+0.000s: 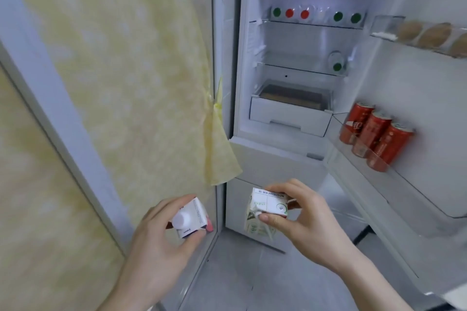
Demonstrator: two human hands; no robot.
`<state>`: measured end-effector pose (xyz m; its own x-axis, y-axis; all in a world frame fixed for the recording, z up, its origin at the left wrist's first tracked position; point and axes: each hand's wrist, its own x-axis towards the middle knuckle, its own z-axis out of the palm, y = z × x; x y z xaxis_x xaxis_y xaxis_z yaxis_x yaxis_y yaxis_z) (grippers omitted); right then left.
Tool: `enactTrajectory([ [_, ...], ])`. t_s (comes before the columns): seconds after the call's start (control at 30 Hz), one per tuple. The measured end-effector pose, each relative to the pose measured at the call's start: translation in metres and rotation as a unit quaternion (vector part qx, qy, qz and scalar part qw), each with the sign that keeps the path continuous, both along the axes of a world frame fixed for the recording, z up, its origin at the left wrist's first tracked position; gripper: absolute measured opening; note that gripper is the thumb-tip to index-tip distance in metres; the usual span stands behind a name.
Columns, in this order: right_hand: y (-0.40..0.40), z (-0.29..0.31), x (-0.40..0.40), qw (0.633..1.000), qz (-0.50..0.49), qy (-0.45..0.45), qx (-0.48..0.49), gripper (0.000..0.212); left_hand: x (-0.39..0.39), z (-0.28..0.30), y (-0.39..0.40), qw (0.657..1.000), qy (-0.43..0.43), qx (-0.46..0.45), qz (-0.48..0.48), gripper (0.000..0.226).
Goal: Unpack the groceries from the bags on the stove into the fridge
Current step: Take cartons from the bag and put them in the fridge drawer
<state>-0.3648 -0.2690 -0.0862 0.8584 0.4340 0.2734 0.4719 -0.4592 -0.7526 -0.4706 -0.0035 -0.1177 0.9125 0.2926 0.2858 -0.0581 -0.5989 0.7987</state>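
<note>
Head view: both hands low in frame, in front of the open fridge (290, 118). Left hand (156, 235) grips a small white carton with round white cap (190, 217), fingers curled round its sides, cap facing up toward camera, a bit of red or pink print on its right edge. Right hand (300, 212) pinches a second carton, white with green print (265, 209), thumb under the top edge, fingers over the far side; carton tilted, printed top panel facing camera. The two cartons are near each other, not touching, both held over the floor (240, 272) just in front of the fridge's lower drawer front (275, 156). Inside the fridge: far upper glass shelf carries a row of bottles lying with caps toward camera (316, 16), green and red caps. Shelf below has one bottle with green cap (337, 60) at its right end. Under that, a white drawer (290, 111) with something dark in it, contents not readable. Open door on the right: upper door rack holds brown eggs (429, 34), lower door rack holds three red cans (374, 134) standing side by side, touching. Left of the fridge hangs a pale yellow patterned curtain (113, 58), its lower corner reaching the fridge edge.
</note>
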Motion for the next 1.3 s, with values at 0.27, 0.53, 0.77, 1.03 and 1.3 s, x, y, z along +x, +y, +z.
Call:
enactTrajectory([
  [0.27, -0.019, 0.006, 0.092, 0.999, -0.034, -0.008, 0.030, 0.036, 0.109, 0.016, -0.015, 0.999, -0.024, 0.008, -0.031, 0.063],
  [0.53, -0.040, 0.021, 0.195, 0.998, -0.047, -0.032, 0.036, 0.039, 0.220, 0.020, -0.032, 0.998, -0.038, -0.017, -0.039, 0.062],
  [0.77, -0.053, 0.032, 0.258, 0.992, -0.104, -0.053, 0.057, 0.038, 0.318, 0.036, -0.047, 0.994, -0.046, -0.042, -0.094, 0.058],
  [1.03, -0.047, 0.040, 0.329, 0.974, -0.199, -0.062, 0.085, 0.039, 0.441, 0.045, -0.040, 0.984, -0.063, -0.012, -0.167, 0.055],
  [1.3, -0.028, 0.044, 0.379, 0.954, -0.277, -0.060, 0.098, 0.039, 0.551, 0.048, -0.036, 0.967, -0.061, -0.022, -0.247, 0.056],
])
